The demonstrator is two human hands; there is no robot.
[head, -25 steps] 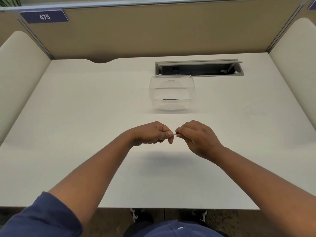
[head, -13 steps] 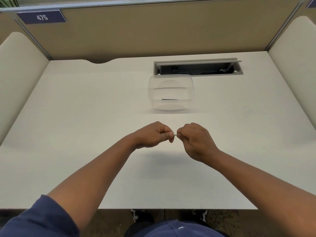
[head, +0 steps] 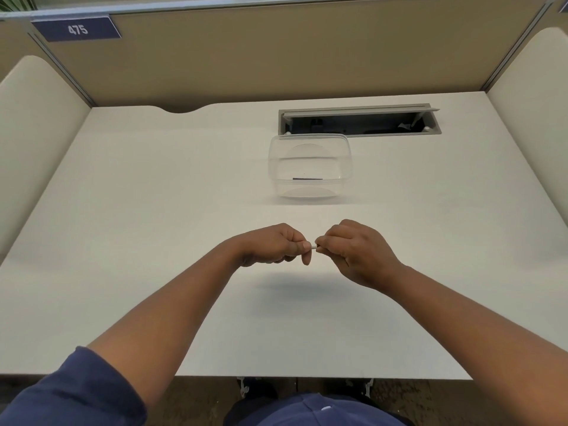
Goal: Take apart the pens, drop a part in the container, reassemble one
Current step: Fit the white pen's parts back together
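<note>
Both hands meet above the middle of the white desk. My left hand (head: 281,245) and my right hand (head: 353,250) are each closed around one end of a pen (head: 313,247). Only a short white piece of it shows between the fingertips; the rest is hidden inside the fists. Beyond the hands stands a clear plastic container (head: 309,139), open at the top. A thin dark pen part (head: 307,179) lies flat on its floor.
The white desk (head: 153,210) is walled by tan partitions at the back and padded cream panels at both sides. A grey cable tray (head: 358,110) with its lid raised is sunk into the desk just behind the container.
Both hands stay closed on the pen at the same spot. The small gap between the fists looks about the same; only the view has shifted slightly.
</note>
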